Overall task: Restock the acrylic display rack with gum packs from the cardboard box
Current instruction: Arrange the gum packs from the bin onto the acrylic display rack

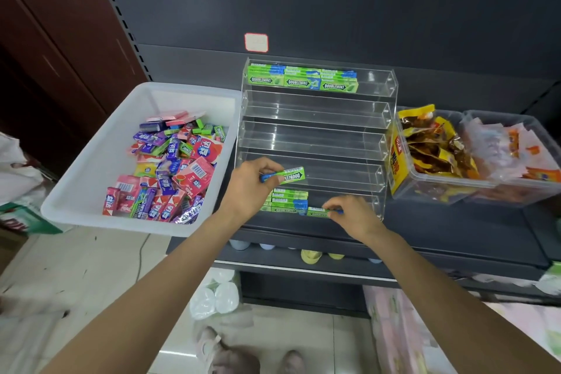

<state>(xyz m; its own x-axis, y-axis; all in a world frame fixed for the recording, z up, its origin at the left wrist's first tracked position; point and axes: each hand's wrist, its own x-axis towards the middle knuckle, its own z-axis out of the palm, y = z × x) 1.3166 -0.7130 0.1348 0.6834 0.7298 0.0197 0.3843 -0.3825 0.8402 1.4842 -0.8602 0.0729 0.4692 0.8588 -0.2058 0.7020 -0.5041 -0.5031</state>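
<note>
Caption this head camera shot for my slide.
Left hand holds a green gum pack while right hand sets another in the acrylic rack's bottom tier.

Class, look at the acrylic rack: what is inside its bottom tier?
The rack's bottom tier holds stacked green gum packs at its left and one pack that the right hand places. Both hands cover parts of it; the left hand holds another pack.
</note>
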